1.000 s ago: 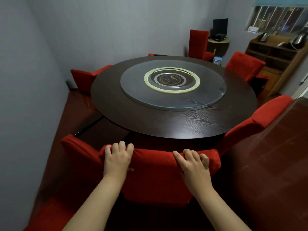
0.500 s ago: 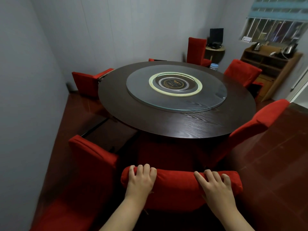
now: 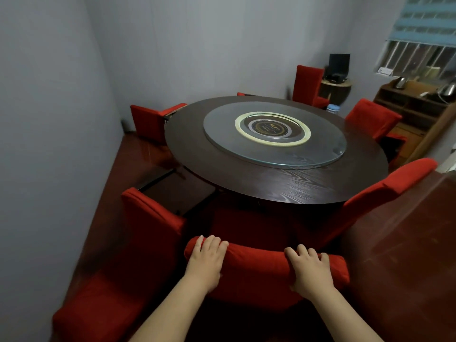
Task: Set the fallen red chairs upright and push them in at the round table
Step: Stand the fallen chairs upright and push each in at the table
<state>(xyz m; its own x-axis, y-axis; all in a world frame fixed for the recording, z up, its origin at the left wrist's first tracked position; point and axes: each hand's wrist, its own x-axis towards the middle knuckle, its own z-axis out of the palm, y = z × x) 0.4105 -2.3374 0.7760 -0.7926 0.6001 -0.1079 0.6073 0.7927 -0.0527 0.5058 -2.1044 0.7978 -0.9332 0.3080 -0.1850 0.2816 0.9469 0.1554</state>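
A red upholstered chair [image 3: 259,267] stands directly in front of me, its seat facing the round dark table [image 3: 296,183]. My left hand [image 3: 206,260] grips the left end of its backrest top. My right hand [image 3: 309,269] grips the right end. Both sets of fingers curl over the padded top edge. A second red chair [image 3: 138,243] leans at my left, beside the held one. A third red chair [image 3: 385,193] tilts toward the table at the right. More red chairs [image 3: 148,122] stand around the far side.
A glass turntable [image 3: 274,132] lies on the table's middle. The grey wall [image 3: 49,144] runs close along the left. A wooden shelf unit [image 3: 414,112] stands at the far right under a window. A dark red cabinet surface [image 3: 407,243] is close at my right.
The held chair's backrest has dropped lower in view and farther from the table edge, and my view has risen. Both hands stay on the backrest top.
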